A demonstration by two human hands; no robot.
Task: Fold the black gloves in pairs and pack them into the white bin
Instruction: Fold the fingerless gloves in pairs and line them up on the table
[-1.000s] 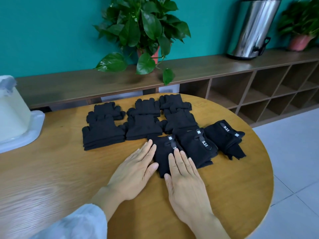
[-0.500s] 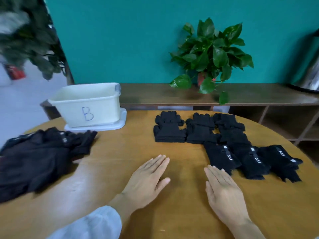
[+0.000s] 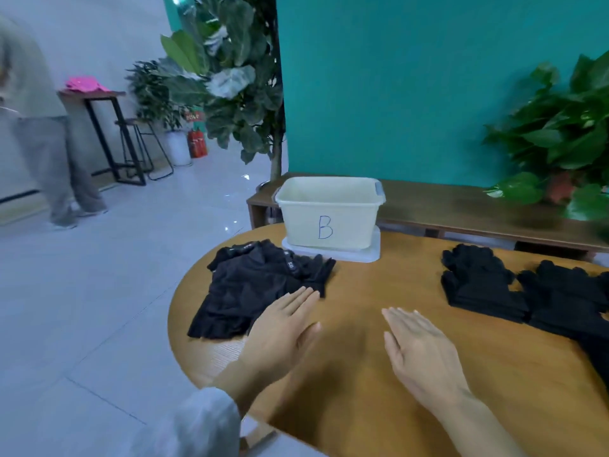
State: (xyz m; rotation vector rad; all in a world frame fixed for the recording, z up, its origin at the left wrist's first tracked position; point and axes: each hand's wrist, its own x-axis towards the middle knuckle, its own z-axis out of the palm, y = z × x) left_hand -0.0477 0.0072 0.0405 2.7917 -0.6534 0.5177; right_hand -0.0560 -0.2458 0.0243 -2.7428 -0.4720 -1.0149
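Loose heap of black gloves (image 3: 260,285) is soft, crumpled knit, sitting at my table's left edge in front of the white bin (image 3: 329,212), smooth plastic with a "B". Folded pairs (image 3: 481,288) on the right get cut off. My left hand (image 3: 280,334) and right hand (image 3: 421,354) are flat, holding nothing.

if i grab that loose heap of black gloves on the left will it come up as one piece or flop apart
The loose heap of black gloves is probably floppy: it lies crumpled, cuffs and fingers splayed unevenly. Nothing visibly binds them, so some would likely slide off. Thin fabric suggests it is light, so the left hand beside it could likely manage.
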